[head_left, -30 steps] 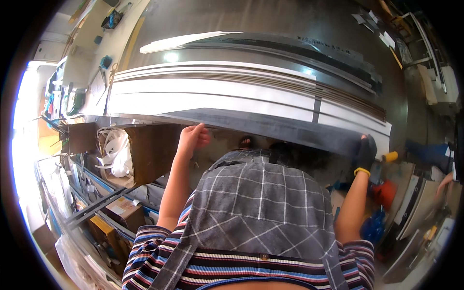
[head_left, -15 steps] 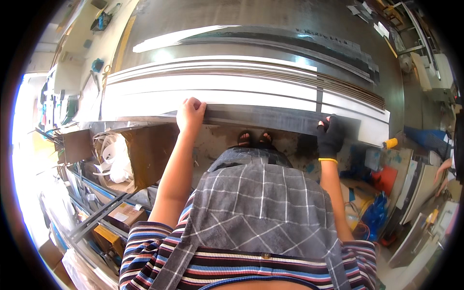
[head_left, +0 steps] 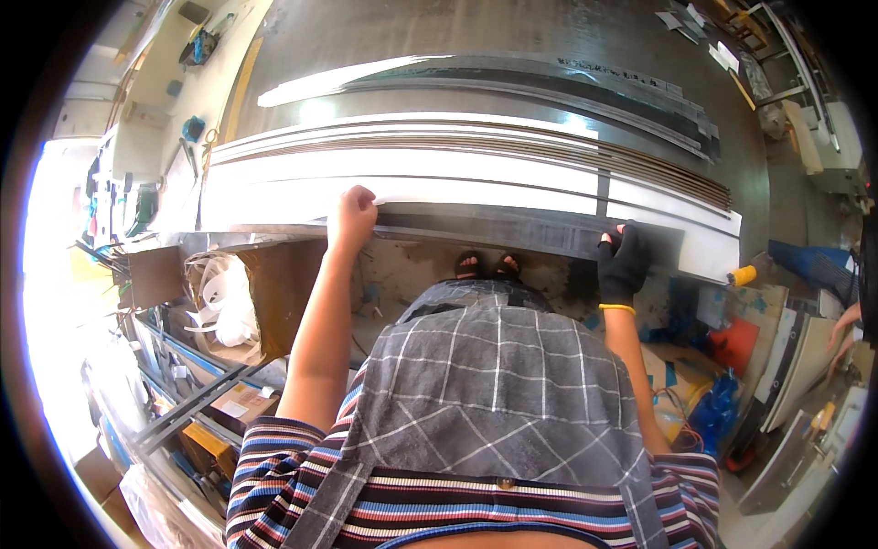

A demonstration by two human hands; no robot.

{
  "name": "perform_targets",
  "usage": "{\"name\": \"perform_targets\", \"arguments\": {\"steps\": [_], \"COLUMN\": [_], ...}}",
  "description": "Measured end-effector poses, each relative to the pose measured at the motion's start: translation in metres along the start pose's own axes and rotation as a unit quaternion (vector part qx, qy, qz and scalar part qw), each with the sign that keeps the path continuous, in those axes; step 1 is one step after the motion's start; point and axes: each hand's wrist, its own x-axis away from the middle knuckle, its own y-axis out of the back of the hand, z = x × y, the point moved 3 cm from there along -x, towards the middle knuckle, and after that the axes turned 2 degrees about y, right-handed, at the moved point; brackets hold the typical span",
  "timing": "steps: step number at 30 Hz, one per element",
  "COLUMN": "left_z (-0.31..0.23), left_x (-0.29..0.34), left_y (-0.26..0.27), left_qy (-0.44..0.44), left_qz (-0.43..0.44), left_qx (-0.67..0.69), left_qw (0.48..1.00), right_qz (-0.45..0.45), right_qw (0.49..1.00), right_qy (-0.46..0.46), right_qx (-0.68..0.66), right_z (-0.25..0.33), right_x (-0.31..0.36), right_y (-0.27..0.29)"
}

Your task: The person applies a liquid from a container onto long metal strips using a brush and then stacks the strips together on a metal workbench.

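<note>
A long, flat dark grey strip point(head_left: 494, 225) lies along the near edge of the worktable, in front of a white board point(head_left: 439, 189). My bare left hand point(head_left: 351, 220) is closed on the strip toward its left part, fingers curled and partly hidden. Farther right, my right hand point(head_left: 626, 263), in a black glove with bare thumb and fingertips, pinches the strip's near side. Just beyond both hands, a thin dark rod point(head_left: 476, 180) runs across the white board. Several more brown rods point(head_left: 457, 142) lie side by side behind it.
Farther back on the table point(head_left: 384, 27) lie more dark strips point(head_left: 530, 96). A yellow roll point(head_left: 742, 274) sits at the right corner. Below left stands a cardboard box point(head_left: 285, 297) with white strips inside. At the far right, another person's arm point(head_left: 843, 325) shows beside leaning panels.
My left hand has slid a little to the left along the strip. My right hand keeps its place on the strip, and the whole view has shifted slightly.
</note>
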Motion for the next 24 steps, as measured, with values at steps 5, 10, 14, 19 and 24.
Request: {"name": "perform_targets", "arguments": {"steps": [5, 10, 14, 19, 24], "left_z": [-0.032, -0.017, 0.025, 0.134, 0.398], "left_x": [0.01, 0.004, 0.0, 0.007, 0.011], "left_y": [-0.004, -0.008, 0.018, 0.063, 0.182], "left_qy": [-0.013, 0.05, 0.095, 0.304, 0.199], "left_qz": [-0.02, 0.002, -0.017, -0.048, -0.174], "left_qx": [-0.154, -0.143, -0.117, 0.367, 0.644], "left_qw": [0.988, 0.989, 0.988, 0.878, 0.718], "right_qz": [-0.02, -0.016, -0.004, 0.034, 0.032], "right_qw": [1.0, 0.999, 0.999, 0.999, 0.997], "right_qy": [0.012, 0.025, 0.012, -0.02, -0.021], "right_qx": [0.003, -0.016, -0.043, 0.009, 0.071], "right_z": [-0.002, 0.0, -0.003, -0.018, -0.001], "right_x": [-0.002, -0.003, 0.002, -0.008, -0.009], "right_y": [0.0, -0.002, -0.003, 0.009, 0.002]}}
